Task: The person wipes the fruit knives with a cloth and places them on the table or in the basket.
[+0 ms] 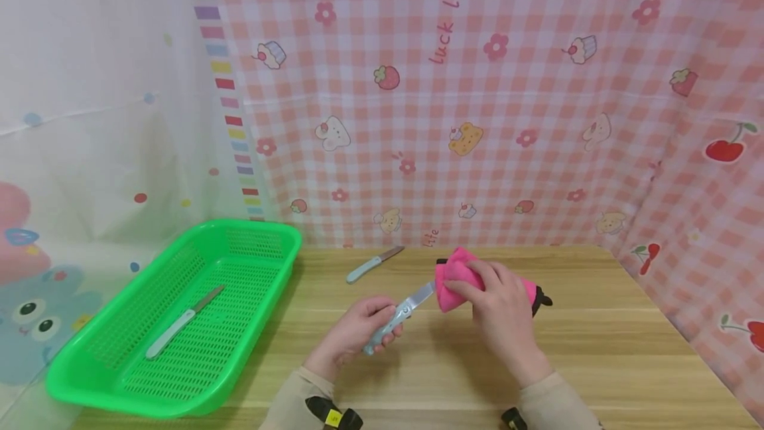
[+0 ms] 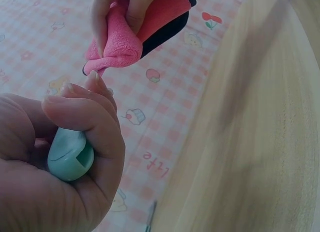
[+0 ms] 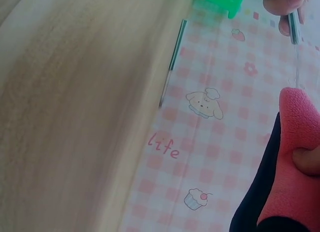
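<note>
Knife (image 1: 403, 312) gripped by its handle (image 2: 69, 162) in left hand (image 1: 360, 328), presumably for control; right hand (image 1: 500, 300) pinches cloth (image 1: 461, 271) at blade (image 1: 422, 294)'s right end, likely as shield.

Beige sleeves (image 1: 296, 405); black wrist devices (image 1: 352, 421), left bearing yellow label (image 1: 333, 418).

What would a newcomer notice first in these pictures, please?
Probably the bright green basket, at the left of the table, with a small knife lying in it. The vivid pink cloth is equally striking: the right hand holds it at the blade of another knife, gripped by the left hand.
</note>
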Demonstrator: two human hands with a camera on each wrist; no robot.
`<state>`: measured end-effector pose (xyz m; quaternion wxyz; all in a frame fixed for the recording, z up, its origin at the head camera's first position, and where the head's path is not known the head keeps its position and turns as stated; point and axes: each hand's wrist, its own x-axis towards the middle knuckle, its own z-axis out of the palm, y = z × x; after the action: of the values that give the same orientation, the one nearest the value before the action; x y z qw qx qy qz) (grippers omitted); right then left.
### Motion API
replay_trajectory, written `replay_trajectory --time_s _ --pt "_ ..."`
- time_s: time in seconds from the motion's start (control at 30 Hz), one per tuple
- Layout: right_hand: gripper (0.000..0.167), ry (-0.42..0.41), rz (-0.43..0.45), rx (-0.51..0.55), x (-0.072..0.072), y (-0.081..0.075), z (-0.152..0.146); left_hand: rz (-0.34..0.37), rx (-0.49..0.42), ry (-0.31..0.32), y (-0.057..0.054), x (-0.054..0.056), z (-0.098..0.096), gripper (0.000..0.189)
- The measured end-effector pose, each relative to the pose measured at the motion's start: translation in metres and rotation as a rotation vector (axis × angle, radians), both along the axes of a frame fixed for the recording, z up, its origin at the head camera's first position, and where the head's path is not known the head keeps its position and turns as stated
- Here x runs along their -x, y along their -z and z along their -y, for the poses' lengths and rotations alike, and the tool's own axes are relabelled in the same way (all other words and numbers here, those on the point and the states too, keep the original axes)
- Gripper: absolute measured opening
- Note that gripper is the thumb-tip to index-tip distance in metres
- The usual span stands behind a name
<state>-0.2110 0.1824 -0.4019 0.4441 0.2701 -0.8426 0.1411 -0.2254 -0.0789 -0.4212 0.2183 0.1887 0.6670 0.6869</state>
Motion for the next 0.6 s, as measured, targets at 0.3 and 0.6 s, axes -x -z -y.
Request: replay_trajectory --time_s 0.3,0.6 --pt "0.054 0.023 0.002 0.035 0.0002 0.0029 -0.0036 0.053 -0.067 0.001 0.0029 0.001 0.0033 0.031" --pt "0.051 0.046 -0.007 0.084 -0.0012 0.0038 -0.0091 0.105 -0.112 -0.014 0.0041 0.002 0.0064 0.026"
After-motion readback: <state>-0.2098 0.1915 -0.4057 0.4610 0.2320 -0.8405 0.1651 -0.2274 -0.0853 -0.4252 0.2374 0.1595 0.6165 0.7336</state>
